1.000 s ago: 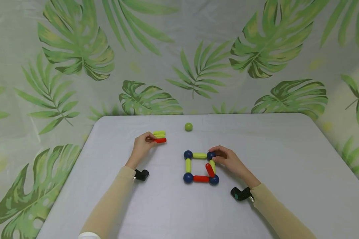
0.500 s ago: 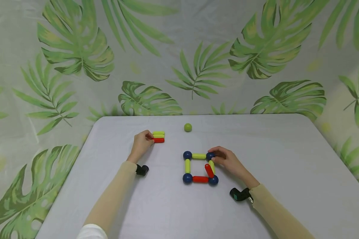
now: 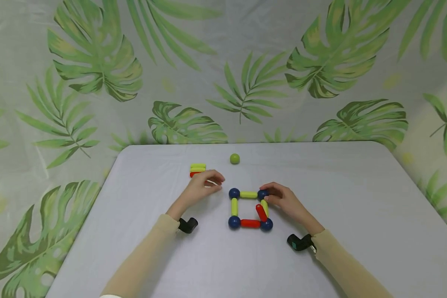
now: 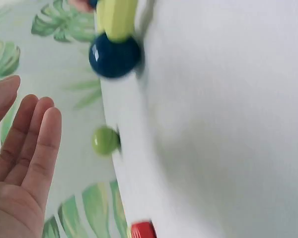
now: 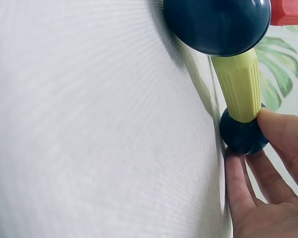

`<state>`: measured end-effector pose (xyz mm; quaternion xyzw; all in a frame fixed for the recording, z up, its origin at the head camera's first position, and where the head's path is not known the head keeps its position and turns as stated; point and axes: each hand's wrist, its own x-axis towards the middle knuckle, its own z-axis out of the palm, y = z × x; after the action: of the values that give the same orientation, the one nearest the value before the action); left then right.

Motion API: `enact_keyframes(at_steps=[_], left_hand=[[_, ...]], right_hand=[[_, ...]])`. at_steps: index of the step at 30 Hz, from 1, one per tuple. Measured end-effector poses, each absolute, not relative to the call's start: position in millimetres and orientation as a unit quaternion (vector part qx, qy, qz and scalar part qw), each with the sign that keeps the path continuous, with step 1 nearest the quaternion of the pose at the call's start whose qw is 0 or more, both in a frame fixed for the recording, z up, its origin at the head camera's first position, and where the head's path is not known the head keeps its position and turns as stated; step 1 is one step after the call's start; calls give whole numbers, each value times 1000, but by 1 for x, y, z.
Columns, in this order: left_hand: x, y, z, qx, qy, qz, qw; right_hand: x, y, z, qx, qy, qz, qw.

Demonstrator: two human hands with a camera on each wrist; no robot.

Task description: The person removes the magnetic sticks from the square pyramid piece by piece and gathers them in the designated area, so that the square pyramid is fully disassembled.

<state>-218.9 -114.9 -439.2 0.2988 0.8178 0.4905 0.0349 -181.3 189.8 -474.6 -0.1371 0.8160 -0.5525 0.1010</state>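
A square of magnetic rods and balls lies mid-table: blue balls at the corners, a red rod [image 3: 250, 223] on the near side and yellow-green rods [image 3: 248, 194] on the others. Another red rod [image 3: 261, 212] sticks up from the near right ball [image 3: 266, 224]. My right hand [image 3: 286, 202] holds the far right blue ball [image 5: 243, 138], thumb and fingers around it in the right wrist view. My left hand [image 3: 203, 185] hovers just left of the far left blue ball [image 3: 234, 193], fingers loosely extended with nothing in them.
Behind the left hand, a red rod [image 3: 194, 174] lies beside two yellow-green rods [image 3: 198, 166], partly covered by that hand. A green ball [image 3: 234, 158] sits near the table's back edge. Leaf-patterned cloth [image 3: 246, 91] hangs behind the white table [image 3: 339, 178].
My left hand has laid the red rod parallel to the two yellow-green ones, let go and moved right towards the square. The right hand keeps its hold on the far right ball.
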Motion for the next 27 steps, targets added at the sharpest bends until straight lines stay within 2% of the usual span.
enact_keyframes(at_steps=[5, 11, 15, 22, 27], left_hand=[[-197, -74, -437, 389, 777, 483, 103], [-182, -44, -442, 430, 756, 476, 128], [-177, -36, -445, 437, 757, 469, 128], [-173, -34, -448, 443, 784, 427, 78], [-171, -38, -451, 433, 805, 400, 66]], right_hand=[[-183, 191, -477, -144, 813, -555, 99], [-183, 192, -477, -158, 808, -561, 93], [-183, 192, -477, -160, 806, -563, 94], [-183, 192, -477, -158, 805, -564, 96], [-182, 192, -477, -155, 805, -564, 97]])
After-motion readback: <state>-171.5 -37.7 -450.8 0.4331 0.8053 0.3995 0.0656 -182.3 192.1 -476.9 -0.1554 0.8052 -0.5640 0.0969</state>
